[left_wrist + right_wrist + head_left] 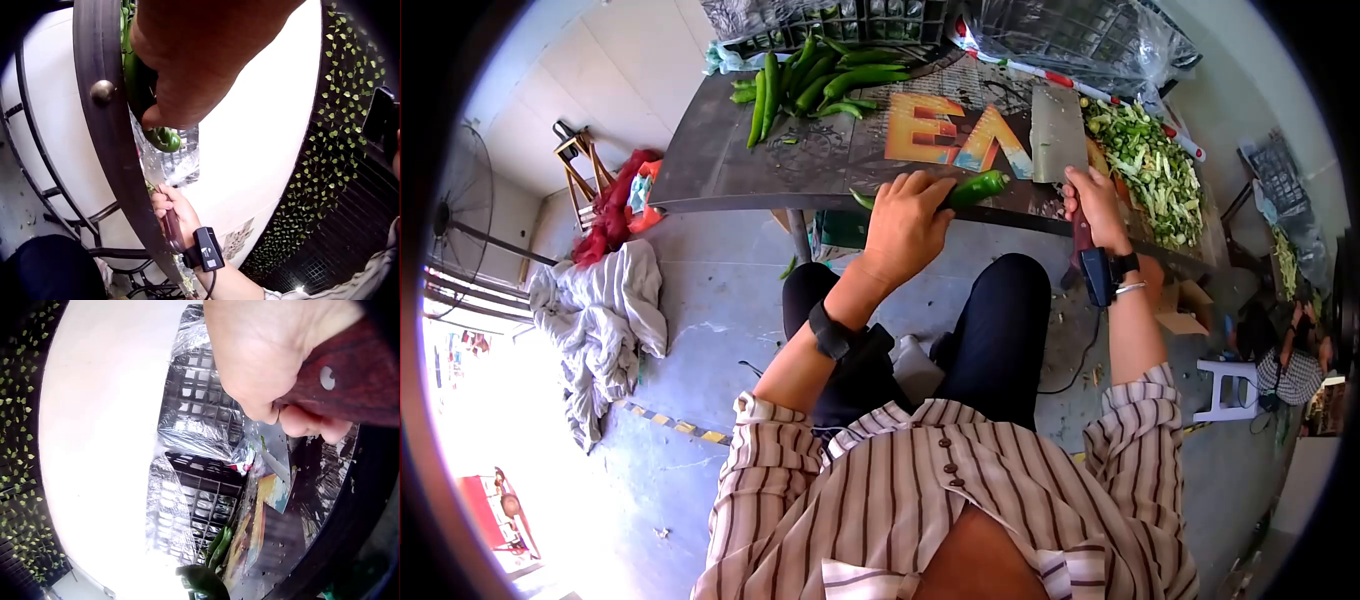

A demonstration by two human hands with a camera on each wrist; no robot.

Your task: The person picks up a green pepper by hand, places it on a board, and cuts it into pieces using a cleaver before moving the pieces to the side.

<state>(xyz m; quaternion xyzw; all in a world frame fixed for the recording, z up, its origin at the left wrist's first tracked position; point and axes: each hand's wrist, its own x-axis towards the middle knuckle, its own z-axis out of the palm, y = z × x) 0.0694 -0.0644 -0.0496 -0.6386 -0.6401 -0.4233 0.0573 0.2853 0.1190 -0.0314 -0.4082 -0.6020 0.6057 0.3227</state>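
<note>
My left hand [908, 225] grips a long green pepper [980, 189] at the front edge of the dark table [700, 170]. The pepper's stem end sticks out past the thumb, pointing right, and its thin tip shows on the other side; the palm hides its middle. In my right hand [1095, 205] is a cleaver [1055, 130], held by its dark red wooden handle [356, 375]. Its broad blade lies flat over the table, a little to the right of the pepper. Beside the blade spreads a heap of chopped green pepper [1145, 170].
Whole green peppers [810, 80] are piled at the back left of the table. Behind stand black plastic crates [1060, 35] wrapped in clear film. Printed orange lettering [920, 130] lies mid-table. A white stool [1228, 390] and a seated person [1290, 360] are at far right.
</note>
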